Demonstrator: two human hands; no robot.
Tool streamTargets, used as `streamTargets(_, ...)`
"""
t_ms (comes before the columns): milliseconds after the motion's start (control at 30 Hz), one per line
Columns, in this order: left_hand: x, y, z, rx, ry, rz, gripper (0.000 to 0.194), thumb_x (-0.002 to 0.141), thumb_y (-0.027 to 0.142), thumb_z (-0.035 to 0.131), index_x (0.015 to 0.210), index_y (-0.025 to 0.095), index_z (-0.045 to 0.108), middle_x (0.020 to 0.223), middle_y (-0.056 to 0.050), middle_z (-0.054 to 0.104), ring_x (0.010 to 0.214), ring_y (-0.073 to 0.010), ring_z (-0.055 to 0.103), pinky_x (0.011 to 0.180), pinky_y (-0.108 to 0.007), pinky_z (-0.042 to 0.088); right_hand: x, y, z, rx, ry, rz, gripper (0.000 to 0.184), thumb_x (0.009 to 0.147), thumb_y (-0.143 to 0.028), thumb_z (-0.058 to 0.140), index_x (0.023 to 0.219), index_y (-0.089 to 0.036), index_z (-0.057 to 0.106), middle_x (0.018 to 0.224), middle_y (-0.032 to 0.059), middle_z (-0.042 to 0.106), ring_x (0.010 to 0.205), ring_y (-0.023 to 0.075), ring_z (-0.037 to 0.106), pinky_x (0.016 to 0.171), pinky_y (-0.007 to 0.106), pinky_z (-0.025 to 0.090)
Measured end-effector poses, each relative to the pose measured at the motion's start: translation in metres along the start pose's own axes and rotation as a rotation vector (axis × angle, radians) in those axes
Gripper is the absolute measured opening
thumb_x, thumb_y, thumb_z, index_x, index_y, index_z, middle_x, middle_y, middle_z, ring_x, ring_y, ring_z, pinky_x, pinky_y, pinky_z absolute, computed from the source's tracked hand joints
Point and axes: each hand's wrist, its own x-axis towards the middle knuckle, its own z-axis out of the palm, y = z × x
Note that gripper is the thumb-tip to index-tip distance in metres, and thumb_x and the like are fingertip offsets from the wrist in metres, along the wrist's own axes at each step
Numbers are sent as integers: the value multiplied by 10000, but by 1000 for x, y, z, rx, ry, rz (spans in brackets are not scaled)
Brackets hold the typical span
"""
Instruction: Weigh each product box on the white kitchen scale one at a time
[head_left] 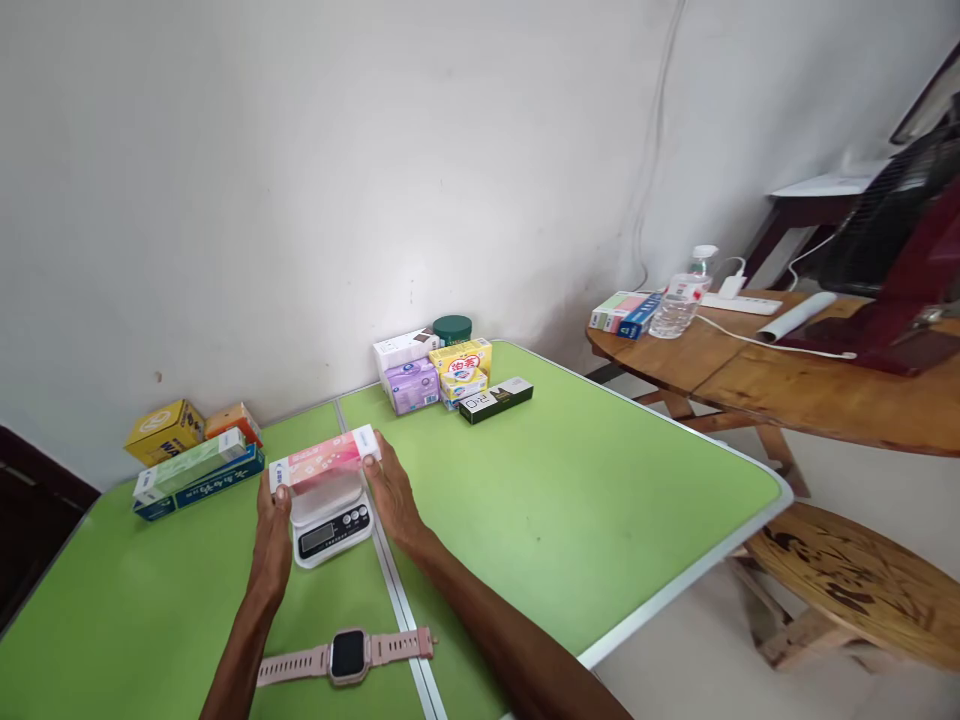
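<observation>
A long pink and white box (324, 459) lies across the top of a small white digital scale (330, 522) on the green table (570, 500). My left hand (272, 528) grips the box's left end. My right hand (391, 492) holds its right end with the fingers closed on it. A pink smartwatch (347, 654) with a dark face lies flat on the table between my forearms, nearer to me than the scale.
Several boxes (196, 455) lie at the table's far left. More boxes and a green-lidded jar (452, 329) stand at the back middle, with a black box (496, 399) in front. A wooden table (795, 375) at right carries a water bottle (679, 300), boxes and cables.
</observation>
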Motion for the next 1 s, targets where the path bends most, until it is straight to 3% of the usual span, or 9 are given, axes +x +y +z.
streamTargets(133, -3, 44, 42, 11, -123, -3, 991, 957, 857, 454, 1746, 287, 270, 1858, -59, 201, 1727, -324, 143, 1403, -502, 105, 19, -20, -49, 16, 139, -49, 857, 982, -863, 428, 1577, -272, 603, 1603, 97, 623, 1566, 331, 491, 1326, 523, 353)
streamTargets(233, -6, 61, 104, -35, -274, 0, 988, 957, 821, 514, 1748, 290, 249, 1861, -76, 181, 1727, -317, 146, 1397, -520, 141, 34, -19, -111, -44, 281, -64, 857, 990, -843, 417, 1562, -233, 607, 1602, 121, 620, 1555, 323, 496, 1314, 518, 353)
streamTargets(367, -4, 66, 200, -89, -460, 101, 929, 1012, 738, 503, 1743, 230, 239, 1841, -149, 231, 1718, -307, 194, 1391, -483, 190, 63, -4, -195, -163, 457, -3, 917, 960, -869, 395, 1545, -194, 601, 1617, 164, 596, 1526, 342, 514, 1292, 542, 352)
streamTargets(467, 6, 67, 259, -63, -522, 123, 941, 1019, 702, 524, 1747, 202, 201, 1850, -172, 177, 1727, -300, 151, 1391, -443, 181, 92, 6, -238, -235, 533, 4, 972, 938, -896, 362, 1534, -164, 595, 1628, 194, 576, 1524, 351, 509, 1300, 546, 324)
streamTargets(533, 14, 66, 286, -33, -533, 130, 984, 1007, 703, 537, 1749, 174, 165, 1855, -188, 135, 1731, -308, 114, 1394, -454, 162, 112, 12, -255, -269, 548, 5, 1031, 923, -915, 335, 1546, -129, 574, 1640, 220, 554, 1534, 358, 494, 1308, 543, 308)
streamTargets(633, 24, 60, 309, 26, -555, 123, 1039, 983, 728, 543, 1754, 171, 126, 1858, -189, 115, 1734, -310, 69, 1397, -464, 131, 134, 24, -268, -318, 539, 17, 1123, 890, -950, 299, 1556, -80, 549, 1647, 257, 528, 1546, 374, 476, 1318, 540, 287)
streamTargets(733, 29, 54, 317, 92, -570, 114, 1033, 980, 730, 536, 1756, 186, 128, 1859, -179, 122, 1733, -314, 52, 1400, -480, 106, 145, 38, -274, -370, 506, 41, 1203, 846, -986, 305, 1575, -54, 519, 1661, 280, 500, 1567, 385, 446, 1339, 540, 238)
streamTargets(900, 30, 63, 324, 125, -595, 82, 1051, 980, 667, 570, 1761, 147, 97, 1860, -190, 78, 1732, -320, 13, 1404, -460, 62, 152, 49, -277, -390, 445, 79, 1269, 827, -988, 337, 1649, -23, 393, 1755, 289, 340, 1661, 394, 284, 1367, 546, 159)
streamTargets(1000, 20, 79, 311, 105, -590, 39, 1089, 969, 636, 602, 1758, 99, 77, 1854, -222, 53, 1732, -332, -4, 1403, -459, 25, 143, 46, -275, -402, 480, 113, 1322, 822, -994, 313, 1693, -2, 243, 1793, 297, 216, 1676, 433, 210, 1369, 587, 141)
